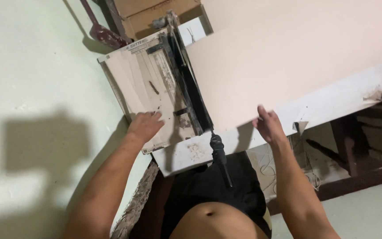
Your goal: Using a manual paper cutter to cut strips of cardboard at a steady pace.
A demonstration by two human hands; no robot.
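Currently positioning: large pale pink rectangular tile (284, 57) lies across the black-railed manual tile cutter (180, 84), at 12 o'clock. Left hand (144, 126) flat, open on its base; right hand (268, 126) open, steadying the tile's near edge. Next probably needs gripping the black lever handle (219, 155).

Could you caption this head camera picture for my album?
Both hands, left and right, steady a large pale tile on a manual tile cutter.
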